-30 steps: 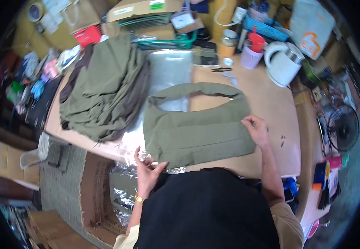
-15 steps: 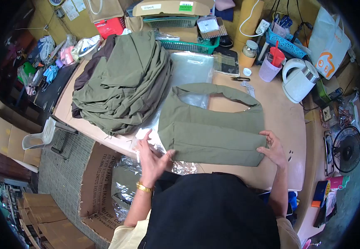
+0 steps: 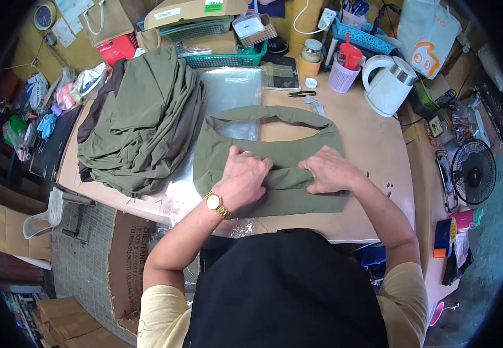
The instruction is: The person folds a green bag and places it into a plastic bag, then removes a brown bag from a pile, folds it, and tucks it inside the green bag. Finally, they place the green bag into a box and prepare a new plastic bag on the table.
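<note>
An olive-green cloth shoulder bag (image 3: 303,201) lies flat on the table, its strap loop (image 3: 274,112) pointing away from me. My left hand (image 3: 244,177) is closed on the front panel left of the middle, knuckles up, with the fingertips hidden. To the right, my right hand (image 3: 328,170) pinches the same panel, thumb toward me. The fabric is raised in a fold between both hands. Left of the bag rises a heap of similar olive-green fabric pieces (image 3: 141,122). Clear plastic bags (image 3: 231,93) lie partly under the shoulder bag.
Behind the bag are thread snips (image 3: 302,93), a jar (image 3: 311,53), a lilac cup (image 3: 343,76) and a white kettle (image 3: 388,87). Green baskets (image 3: 222,60) stand at the back. A fan (image 3: 473,171) is at right; a cardboard box (image 3: 128,261) stands below the table's left front edge.
Both hands have moved from the bag's lower corners inward onto its front panel and closed on the cloth. A fold now stands there. The camera view has shifted somewhat.
</note>
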A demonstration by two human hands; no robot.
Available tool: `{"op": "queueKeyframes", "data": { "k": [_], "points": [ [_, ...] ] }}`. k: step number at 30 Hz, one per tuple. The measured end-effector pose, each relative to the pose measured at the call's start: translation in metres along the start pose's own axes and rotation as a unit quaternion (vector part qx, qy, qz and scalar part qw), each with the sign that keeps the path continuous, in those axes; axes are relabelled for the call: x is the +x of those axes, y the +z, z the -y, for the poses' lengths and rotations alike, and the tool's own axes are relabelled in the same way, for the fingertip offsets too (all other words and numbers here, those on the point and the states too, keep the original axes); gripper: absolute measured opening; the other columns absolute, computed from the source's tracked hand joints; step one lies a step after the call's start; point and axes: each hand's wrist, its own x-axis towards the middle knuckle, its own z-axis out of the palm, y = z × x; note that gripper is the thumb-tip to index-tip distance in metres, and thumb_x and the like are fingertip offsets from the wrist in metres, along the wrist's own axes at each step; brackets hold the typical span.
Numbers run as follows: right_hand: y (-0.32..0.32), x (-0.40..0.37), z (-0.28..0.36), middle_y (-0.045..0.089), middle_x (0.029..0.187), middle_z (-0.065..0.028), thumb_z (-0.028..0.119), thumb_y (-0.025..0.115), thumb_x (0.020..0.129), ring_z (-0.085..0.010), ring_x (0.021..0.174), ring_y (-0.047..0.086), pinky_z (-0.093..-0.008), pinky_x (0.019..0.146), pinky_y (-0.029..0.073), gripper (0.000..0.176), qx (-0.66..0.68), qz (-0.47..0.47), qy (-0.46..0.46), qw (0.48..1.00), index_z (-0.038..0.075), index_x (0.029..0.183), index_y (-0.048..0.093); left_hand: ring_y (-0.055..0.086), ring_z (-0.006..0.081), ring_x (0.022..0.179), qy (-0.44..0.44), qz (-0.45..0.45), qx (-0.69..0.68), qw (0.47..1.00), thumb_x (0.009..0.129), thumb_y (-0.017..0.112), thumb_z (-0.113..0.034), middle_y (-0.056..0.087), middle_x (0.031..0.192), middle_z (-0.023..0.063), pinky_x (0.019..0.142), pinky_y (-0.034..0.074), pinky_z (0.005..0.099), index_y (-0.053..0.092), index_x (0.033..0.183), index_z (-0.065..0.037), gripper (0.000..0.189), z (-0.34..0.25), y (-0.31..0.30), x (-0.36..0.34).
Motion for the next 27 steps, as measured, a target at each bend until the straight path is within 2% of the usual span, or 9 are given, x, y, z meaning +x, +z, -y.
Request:
{"op": "queueKeyframes", "data": {
  "k": [2, 6, 8, 11, 16, 18, 19, 22, 27],
  "points": [
    [0.006, -0.013, -0.005, 0.064, 0.072, -0.012, 0.02, 0.078, 0.068, -0.0333, 0.082, 0.065, -0.0434, 0.083, 0.04, 0.025, -0.029, -0.017, -0.028, 0.999, 0.006, 0.08, 0.061, 0.065, 0.0253, 0.084, -0.006, -0.023, 0.006, 1.0, 0.061, 0.077, -0.015, 0.067, 0.079, 0.0048, 0.088, 0.04, 0.0408, 0.065, 0.086, -0.012, 0.027, -0.001, -0.004, -0.015],
    [0.027, -0.041, -0.013, 0.063, 0.07, -0.0108, 0.013, 0.075, 0.069, -0.0302, 0.079, 0.065, -0.0439, 0.081, 0.038, 0.02, -0.012, -0.04, -0.02, 0.999, 0.007, 0.079, 0.059, 0.061, 0.0243, 0.074, -0.038, -0.082, 0.021, 0.996, 0.065, 0.066, -0.003, 0.062, 0.072, 0.0045, 0.077, 0.038, 0.0399, 0.059, 0.073, -0.012, 0.014, 0.004, 0.011, -0.041],
    [0.061, -0.046, -0.03, 0.06, 0.07, -0.0084, 0.009, 0.075, 0.067, -0.0288, 0.074, 0.062, -0.042, 0.08, 0.038, 0.021, -0.085, -0.116, -0.053, 0.988, 0.008, 0.079, 0.056, 0.064, 0.0241, 0.077, -0.043, -0.055, 0.03, 0.997, 0.068, 0.064, -0.005, 0.064, 0.073, 0.0067, 0.078, 0.039, 0.0393, 0.062, 0.076, -0.009, 0.01, 0.005, 0.021, -0.051],
    [0.096, -0.055, -0.04, 0.055, 0.071, -0.0064, 0.005, 0.073, 0.066, -0.0283, 0.073, 0.058, -0.0397, 0.078, 0.037, 0.022, -0.113, -0.228, -0.084, 0.963, 0.009, 0.076, 0.053, 0.061, 0.0254, 0.079, -0.072, -0.106, 0.01, 0.992, 0.073, 0.06, -0.006, 0.061, 0.079, 0.0081, 0.075, 0.038, 0.0391, 0.058, 0.079, -0.009, 0.007, 0.01, 0.048, -0.068],
    [0.087, -0.072, -0.047, 0.049, 0.076, -0.0061, -0.003, 0.067, 0.062, -0.0278, 0.078, 0.053, -0.0385, 0.073, 0.039, 0.026, -0.009, -0.225, -0.086, 0.971, 0.009, 0.074, 0.048, 0.054, 0.0291, 0.085, -0.111, -0.124, -0.032, 0.986, 0.071, 0.059, -0.001, 0.054, 0.089, 0.0105, 0.076, 0.039, 0.0425, 0.056, 0.086, -0.007, 0.017, 0.004, 0.061, -0.089],
    [0.087, -0.072, -0.053, 0.048, 0.078, -0.0063, -0.004, 0.066, 0.06, -0.0279, 0.08, 0.053, -0.0391, 0.071, 0.039, 0.027, 0.011, -0.211, -0.073, 0.975, 0.008, 0.075, 0.047, 0.054, 0.0296, 0.086, -0.155, -0.231, -0.108, 0.954, 0.067, 0.061, 0.004, 0.054, 0.09, 0.0089, 0.077, 0.04, 0.0435, 0.056, 0.09, -0.008, 0.026, 0.006, 0.071, -0.092],
    [0.084, -0.073, -0.053, 0.048, 0.078, -0.0066, -0.005, 0.065, 0.058, -0.0285, 0.079, 0.053, -0.0395, 0.07, 0.039, 0.028, 0.021, -0.226, -0.07, 0.971, 0.008, 0.075, 0.047, 0.054, 0.0293, 0.088, -0.151, -0.286, -0.05, 0.945, 0.062, 0.067, 0.003, 0.055, 0.093, 0.0074, 0.078, 0.04, 0.0425, 0.056, 0.093, -0.01, 0.035, 0.006, 0.067, -0.091],
    [0.079, -0.071, -0.058, 0.046, 0.077, -0.0082, -0.008, 0.062, 0.055, -0.0306, 0.077, 0.051, -0.0407, 0.067, 0.039, 0.031, 0.038, -0.266, -0.075, 0.96, 0.007, 0.074, 0.044, 0.054, 0.0285, 0.088, -0.148, -0.222, -0.073, 0.961, 0.06, 0.072, -0.003, 0.056, 0.093, 0.0063, 0.077, 0.039, 0.042, 0.057, 0.091, -0.012, 0.036, 0.017, 0.069, -0.103],
    [0.068, -0.073, -0.068, 0.046, 0.077, -0.0081, -0.009, 0.061, 0.057, -0.0294, 0.076, 0.052, -0.0409, 0.065, 0.041, 0.029, 0.037, -0.275, -0.037, 0.96, 0.007, 0.073, 0.045, 0.052, 0.0284, 0.08, -0.158, -0.246, -0.094, 0.952, 0.06, 0.071, -0.002, 0.051, 0.083, 0.006, 0.073, 0.038, 0.0413, 0.053, 0.083, -0.012, 0.031, 0.03, 0.098, -0.114]
  ]
}}
